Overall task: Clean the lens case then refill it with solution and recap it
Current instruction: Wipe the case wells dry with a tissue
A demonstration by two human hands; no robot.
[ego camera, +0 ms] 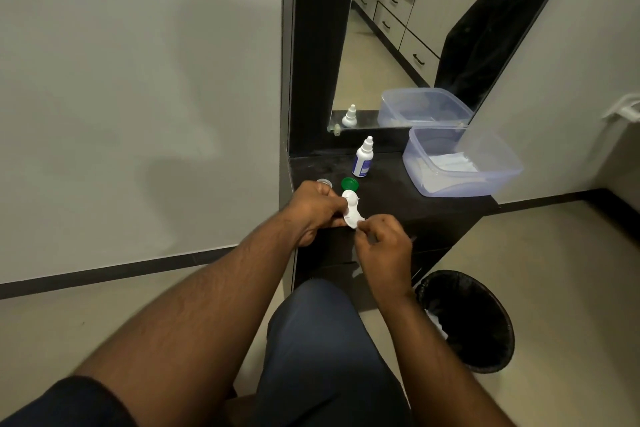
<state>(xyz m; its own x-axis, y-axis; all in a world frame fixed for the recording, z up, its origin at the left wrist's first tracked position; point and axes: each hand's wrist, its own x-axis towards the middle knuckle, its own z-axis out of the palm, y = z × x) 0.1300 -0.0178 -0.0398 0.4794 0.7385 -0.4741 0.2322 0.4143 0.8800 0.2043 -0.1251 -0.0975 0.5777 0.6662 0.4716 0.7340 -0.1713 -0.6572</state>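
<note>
The lens case (352, 210) is held above the bench (398, 204), left hand (317, 210) with its grip clamped on one end, right hand (382, 246) pinching the other; it looks light, stiff, likely slippery when wet, best held by its rims

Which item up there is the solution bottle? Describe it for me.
On the black countertop below the mirror, left of the clear plastic tub, stands a small white dropper bottle. It alone stands upright, taller than the green cap before it.
</note>
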